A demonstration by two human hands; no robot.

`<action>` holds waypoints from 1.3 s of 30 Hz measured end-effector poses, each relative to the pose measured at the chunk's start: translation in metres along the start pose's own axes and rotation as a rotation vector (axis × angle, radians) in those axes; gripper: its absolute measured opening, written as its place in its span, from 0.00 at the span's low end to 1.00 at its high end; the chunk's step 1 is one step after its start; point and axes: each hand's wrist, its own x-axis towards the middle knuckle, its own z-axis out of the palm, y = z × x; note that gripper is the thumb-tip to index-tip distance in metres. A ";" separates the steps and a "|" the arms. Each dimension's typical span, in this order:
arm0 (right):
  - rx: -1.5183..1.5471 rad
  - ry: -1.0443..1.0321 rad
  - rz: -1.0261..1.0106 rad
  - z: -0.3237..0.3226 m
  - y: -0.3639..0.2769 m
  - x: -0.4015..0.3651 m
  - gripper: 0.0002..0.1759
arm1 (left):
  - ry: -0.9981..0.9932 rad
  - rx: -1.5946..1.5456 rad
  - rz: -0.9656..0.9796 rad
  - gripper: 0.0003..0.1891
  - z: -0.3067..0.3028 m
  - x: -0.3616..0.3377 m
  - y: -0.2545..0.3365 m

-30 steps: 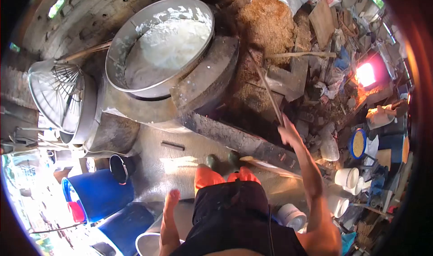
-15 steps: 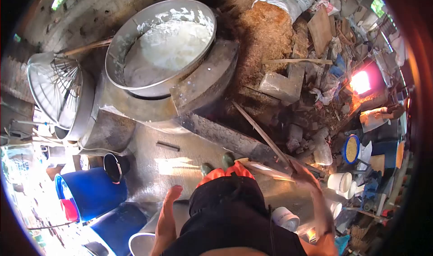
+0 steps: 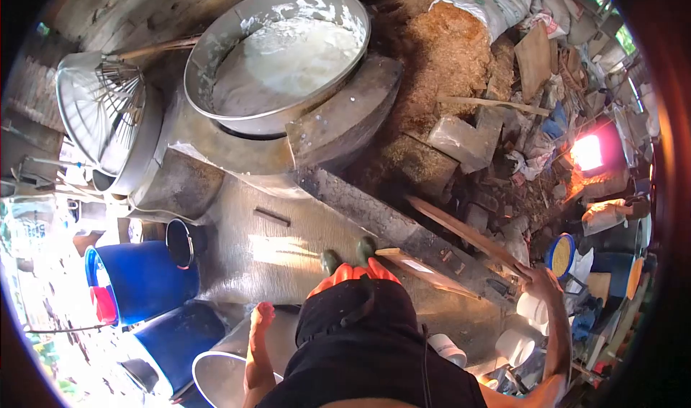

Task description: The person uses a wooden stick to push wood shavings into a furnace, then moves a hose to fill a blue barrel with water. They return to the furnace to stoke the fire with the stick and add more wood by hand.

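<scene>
My right hand (image 3: 541, 282), at the right of the view, is closed round one end of a long wooden plank (image 3: 468, 234). The plank slants up and left, its far end over the dark, ashy hollow beside the stove wall. My left hand (image 3: 263, 314) hangs at my left side with its fingers curled in and nothing visible in it. Below it is a large metal pot (image 3: 223, 372). A wide metal pan (image 3: 209, 106) of whitish, foamy liquid sits on the round stove (image 3: 345, 124) ahead.
A low wall (image 3: 374, 217) runs from the stove towards my right. Rice-husk-like or sawdust-like material (image 3: 443, 55) spills from a white sack (image 3: 497, 5). Blue barrels (image 3: 155, 278) stand at left. A short bar (image 3: 272, 216) lies on the floor; another board (image 3: 428, 271) lies by my feet.
My right hand has moved right and outward, pulling the plank along. My left hand has dropped slightly and its fingers have curled in. The whole view has shifted a little.
</scene>
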 end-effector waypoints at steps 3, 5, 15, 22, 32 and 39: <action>0.021 0.043 -0.012 0.028 -0.007 0.053 0.41 | -0.053 0.018 -0.038 0.13 0.003 0.008 -0.003; 0.056 0.294 -0.263 0.067 -0.015 0.104 0.39 | -0.081 0.058 -0.088 0.13 0.009 0.013 0.006; -0.031 0.351 -0.161 -0.007 -0.048 0.051 0.37 | 0.114 -0.127 -0.134 0.12 -0.009 -0.009 -0.020; -0.137 0.267 -0.133 -0.024 -0.023 0.052 0.29 | -0.090 0.018 -0.218 0.08 0.017 -0.031 -0.041; -0.022 0.319 -0.140 0.048 -0.102 0.161 0.33 | -0.007 -0.109 -0.067 0.17 0.010 0.007 0.005; 0.004 0.387 -0.106 0.014 -0.043 0.058 0.34 | 0.061 -0.046 -0.229 0.16 0.009 -0.026 -0.032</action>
